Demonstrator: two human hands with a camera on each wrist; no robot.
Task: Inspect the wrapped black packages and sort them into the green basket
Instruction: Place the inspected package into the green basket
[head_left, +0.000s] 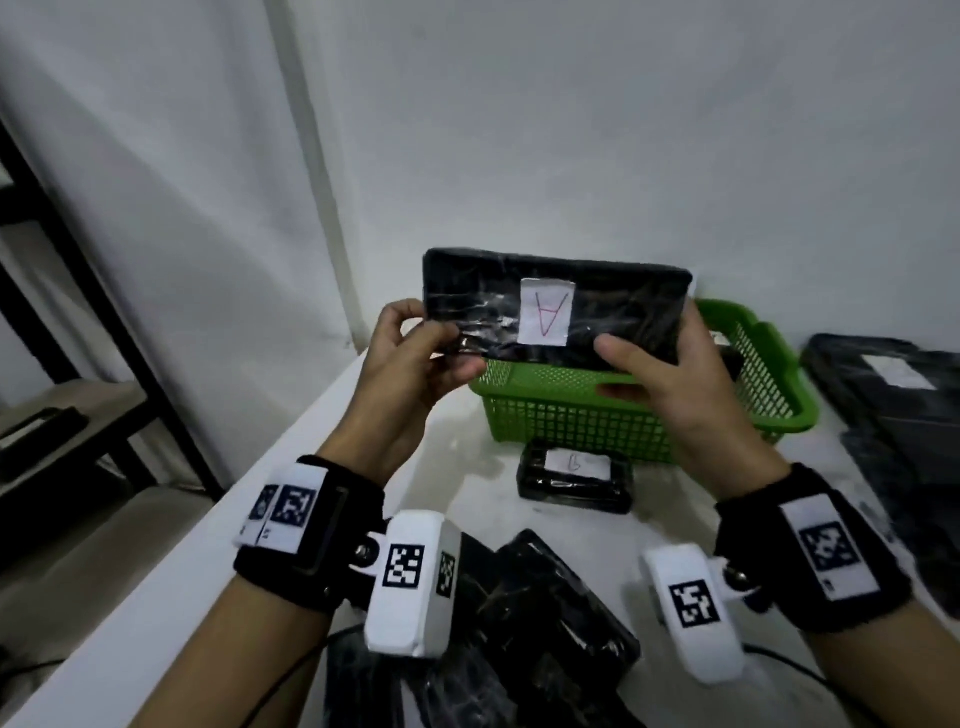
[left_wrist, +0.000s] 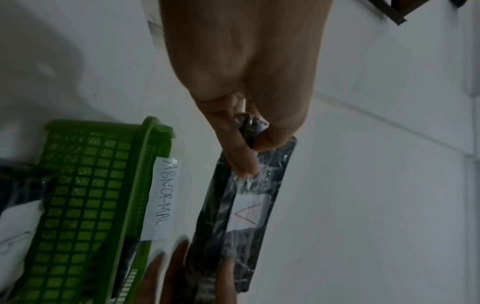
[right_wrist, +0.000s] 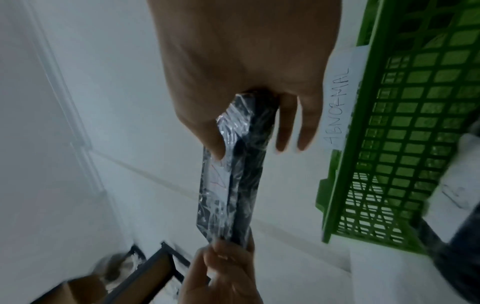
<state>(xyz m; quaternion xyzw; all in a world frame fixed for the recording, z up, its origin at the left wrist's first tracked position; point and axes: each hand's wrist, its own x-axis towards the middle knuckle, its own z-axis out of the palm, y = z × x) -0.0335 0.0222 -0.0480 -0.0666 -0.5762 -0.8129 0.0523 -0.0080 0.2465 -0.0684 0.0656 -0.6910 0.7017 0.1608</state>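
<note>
Head view: both hands hold one wrapped black package (head_left: 556, 306) up in the air above the green basket (head_left: 613, 415), its long side level and its white label (head_left: 546, 310), marked "A" upside down, facing the camera. The left hand (head_left: 415, 358) pinches the package's left end, fingers curled round the lower corner. The right hand (head_left: 670, 374) grips the right end, thumb pressed on the front face, the other fingers behind. The basket stands on the white counter (head_left: 467, 499) toward its far edge. A second wrapped package (head_left: 574, 480) lies flat just in front of the basket, and more black packages (head_left: 545, 623) lie piled at the counter's near edge, others (head_left: 893, 400) to the right.

Left wrist view: the left hand's fingers (left_wrist: 241, 156) pinch the crinkled wrap at the package (left_wrist: 241, 216) end. The basket (left_wrist: 85, 205) carries a strip reading "ABNORMAL" (left_wrist: 162, 199).

Right wrist view: the right thumb (right_wrist: 207, 135) presses one face of the package (right_wrist: 233, 185), fingers (right_wrist: 296, 127) straight along the other; the left hand (right_wrist: 223, 271) holds the far end.
</note>
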